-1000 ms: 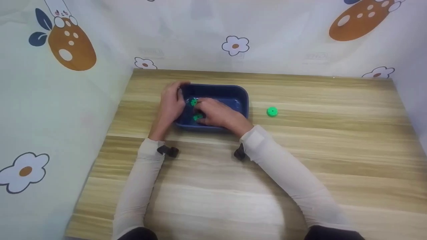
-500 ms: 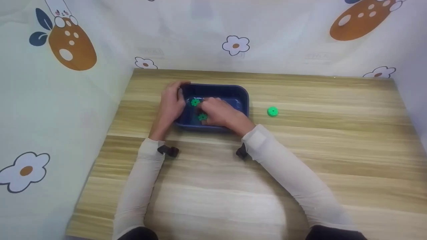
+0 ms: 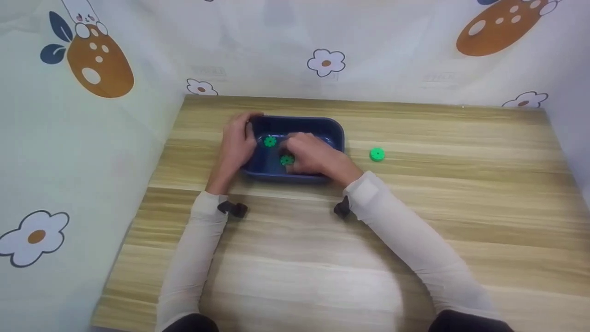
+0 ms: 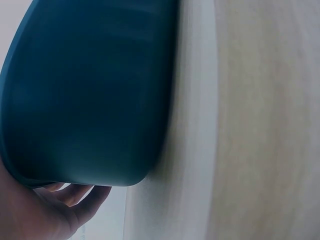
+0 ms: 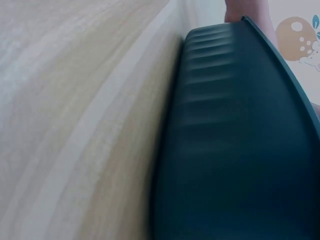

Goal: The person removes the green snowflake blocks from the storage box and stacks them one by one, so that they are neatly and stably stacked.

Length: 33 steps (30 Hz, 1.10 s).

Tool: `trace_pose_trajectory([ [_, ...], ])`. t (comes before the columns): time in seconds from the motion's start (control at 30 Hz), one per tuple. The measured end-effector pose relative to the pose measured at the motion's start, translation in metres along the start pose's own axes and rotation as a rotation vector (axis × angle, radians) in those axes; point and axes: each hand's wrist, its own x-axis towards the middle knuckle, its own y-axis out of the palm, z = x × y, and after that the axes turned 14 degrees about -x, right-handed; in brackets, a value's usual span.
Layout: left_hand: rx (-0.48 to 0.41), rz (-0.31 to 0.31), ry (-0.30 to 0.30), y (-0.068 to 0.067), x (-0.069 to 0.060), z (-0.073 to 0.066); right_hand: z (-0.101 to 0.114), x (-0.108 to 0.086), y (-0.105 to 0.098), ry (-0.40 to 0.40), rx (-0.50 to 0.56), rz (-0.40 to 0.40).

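Observation:
A dark blue rectangular bin (image 3: pixel 295 177) stands on the wooden table. My left hand (image 3: pixel 237 143) grips its left end, thumb over the rim and fingers along the outer wall; the left wrist view shows those fingers against the bin's side. Inside the bin, my right hand (image 3: pixel 311 154) pinches a green notched disc (image 3: pixel 287 160) between thumb and fingers. A second such green disc (image 3: pixel 270 141) lies on the bin's floor, nearer the left hand. In the right wrist view the bin's outer wall (image 5: pixel 235 140) hides the right hand's fingers.
A third green disc (image 3: pixel 377 154) rests on the table (image 3: pixel 461 193) to the right of the bin. Printed cloth walls (image 3: pixel 258 50) border the table at the back and on both sides.
My right hand has drawn back to the right inside the bin, and the pinched green disc has moved with it. The left hand and the bin have stayed in place.

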Motion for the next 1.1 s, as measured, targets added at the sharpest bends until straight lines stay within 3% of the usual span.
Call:
trace_pose_trajectory([
  [0.57, -0.001, -0.001, -0.005, 0.000, 0.001, 0.002, -0.001, -0.015, -0.019, 0.030, 0.147, -0.068],
  [1.1, 0.002, 0.000, 0.003, 0.001, 0.001, 0.002, -0.009, -0.041, -0.022, 0.008, 0.224, -0.302],
])
